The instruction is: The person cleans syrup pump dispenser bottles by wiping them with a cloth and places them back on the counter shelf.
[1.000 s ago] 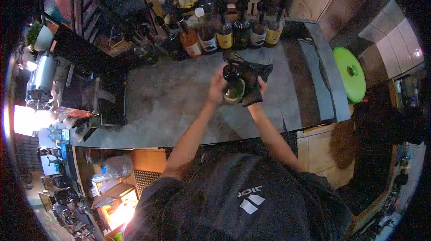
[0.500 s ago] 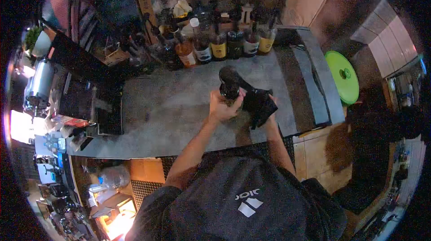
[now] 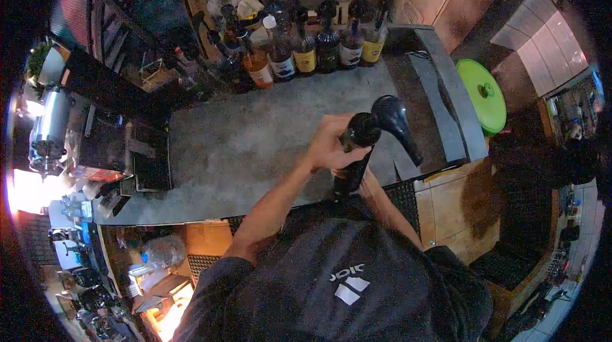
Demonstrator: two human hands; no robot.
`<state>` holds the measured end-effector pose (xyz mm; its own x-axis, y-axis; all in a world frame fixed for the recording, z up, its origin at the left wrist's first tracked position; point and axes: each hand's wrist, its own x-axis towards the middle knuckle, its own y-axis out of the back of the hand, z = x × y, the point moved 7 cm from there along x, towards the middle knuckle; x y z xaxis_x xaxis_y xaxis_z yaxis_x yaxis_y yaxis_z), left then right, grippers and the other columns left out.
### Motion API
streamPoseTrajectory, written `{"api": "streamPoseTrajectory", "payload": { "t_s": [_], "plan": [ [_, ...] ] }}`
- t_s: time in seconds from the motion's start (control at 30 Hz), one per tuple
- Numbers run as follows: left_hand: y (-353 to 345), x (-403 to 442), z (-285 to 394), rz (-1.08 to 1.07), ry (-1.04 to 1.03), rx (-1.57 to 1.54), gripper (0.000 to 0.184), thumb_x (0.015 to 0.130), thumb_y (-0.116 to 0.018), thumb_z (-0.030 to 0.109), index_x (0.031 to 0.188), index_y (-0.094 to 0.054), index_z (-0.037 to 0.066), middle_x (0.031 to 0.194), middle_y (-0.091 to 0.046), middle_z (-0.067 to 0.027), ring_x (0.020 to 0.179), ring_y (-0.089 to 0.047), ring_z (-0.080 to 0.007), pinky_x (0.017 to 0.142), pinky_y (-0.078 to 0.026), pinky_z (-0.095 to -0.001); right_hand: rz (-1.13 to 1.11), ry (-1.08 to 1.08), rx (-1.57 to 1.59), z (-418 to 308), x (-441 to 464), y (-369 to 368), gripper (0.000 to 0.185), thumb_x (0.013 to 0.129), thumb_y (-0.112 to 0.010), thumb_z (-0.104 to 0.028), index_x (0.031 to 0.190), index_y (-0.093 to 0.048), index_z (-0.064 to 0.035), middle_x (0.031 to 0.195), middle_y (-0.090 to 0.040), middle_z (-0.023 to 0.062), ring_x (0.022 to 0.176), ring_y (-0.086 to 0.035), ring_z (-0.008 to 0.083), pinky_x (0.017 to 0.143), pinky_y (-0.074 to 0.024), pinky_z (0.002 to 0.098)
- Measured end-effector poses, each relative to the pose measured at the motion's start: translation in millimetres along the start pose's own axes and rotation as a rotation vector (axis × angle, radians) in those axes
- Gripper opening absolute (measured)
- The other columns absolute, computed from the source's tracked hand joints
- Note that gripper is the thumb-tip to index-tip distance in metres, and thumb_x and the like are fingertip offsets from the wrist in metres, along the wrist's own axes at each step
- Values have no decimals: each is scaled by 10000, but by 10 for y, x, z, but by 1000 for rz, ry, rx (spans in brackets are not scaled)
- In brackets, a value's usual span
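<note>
A dark bottle point(image 3: 358, 145) with a glossy black pump head point(image 3: 390, 112) tilts above the counter, its spout slanting down to the right. My left hand point(image 3: 334, 143) is closed around the upper part of the bottle, with the thumb across its front. At the lower end, a black cloth-like piece point(image 3: 348, 181) covers or lies against the bottle; its edges blur into the dark. Most of my right hand point(image 3: 370, 186) is hidden behind this lower end, where it appears to hold the black cloth.
Several bottles, among them an amber bottle point(image 3: 258, 68), line the back of the grey counter point(image 3: 223, 144). A black box-like object point(image 3: 152, 160) stands at the left. Beyond the right edge is a green lid point(image 3: 479, 96); a large clear jug point(image 3: 164, 251) sits below.
The bottle has moved right and nearer my body, and its pump spout has swung downward. My right hand has moved from the bottle's right side to its lower end with the black cloth.
</note>
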<state>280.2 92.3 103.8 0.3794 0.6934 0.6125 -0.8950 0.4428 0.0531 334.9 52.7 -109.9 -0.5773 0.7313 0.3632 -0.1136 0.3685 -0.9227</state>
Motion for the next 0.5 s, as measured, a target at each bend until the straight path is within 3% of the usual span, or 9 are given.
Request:
{"api": "streamPoseTrajectory", "payload": {
  "t_s": [0.07,0.2,0.3,0.37,0.4,0.47,0.5],
  "plan": [
    [-73,20,86,-210,-91,237,293,622,-737,158,845,-631,2,798,-637,-151,694,-630,-297,641,-490,-339,65,-1,-51,-5,-84,23,484,930,-385,-452,1163,-499,-43,933,-594,102,754,-581,245,657,-484,349],
    [-29,-38,0,-194,-26,173,297,621,-731,160,864,-640,15,791,-635,-144,697,-630,-296,631,-488,-339,300,-5,-254,29,-169,134,434,921,-396,-456,1013,-520,-50,737,-547,85,546,-505,233,483,-409,334],
    [90,-288,-342,-330,30,227,314,624,-736,179,893,-656,41,769,-625,-136,692,-620,-298,640,-483,-340,493,-28,-386,157,-330,215,425,915,-403,-459,901,-536,-56,589,-511,73,390,-449,224,352,-353,322],
    [310,-449,-563,-232,-5,222,300,636,-752,212,886,-672,67,743,-626,-109,669,-608,-279,654,-480,-331,553,-37,-430,92,-467,320,428,913,-406,-460,863,-542,-58,540,-499,69,338,-430,221,309,-334,318],
    [385,-564,-656,-235,-4,223,300,636,-752,212,886,-672,67,743,-626,-109,669,-608,-279,654,-480,-331,576,-48,-725,-118,-552,405,440,913,-396,-471,856,-541,-59,551,-502,77,358,-445,229,331,-343,334],
    [707,-849,-1087,-37,315,440,288,652,-766,250,873,-682,87,759,-641,-78,671,-603,-253,676,-479,-339,613,-54,-1315,-456,-668,556,466,912,-374,-493,842,-539,-62,571,-508,94,399,-474,244,376,-362,368],
    [825,-1290,-1973,269,456,-166,262,677,-759,260,869,-685,97,794,-654,-50,703,-609,-219,692,-480,-336,628,-42,-1307,-454,-646,516,466,912,-374,-493,842,-539,-62,571,-508,94,399,-474,244,376,-362,368]
  ]
}}
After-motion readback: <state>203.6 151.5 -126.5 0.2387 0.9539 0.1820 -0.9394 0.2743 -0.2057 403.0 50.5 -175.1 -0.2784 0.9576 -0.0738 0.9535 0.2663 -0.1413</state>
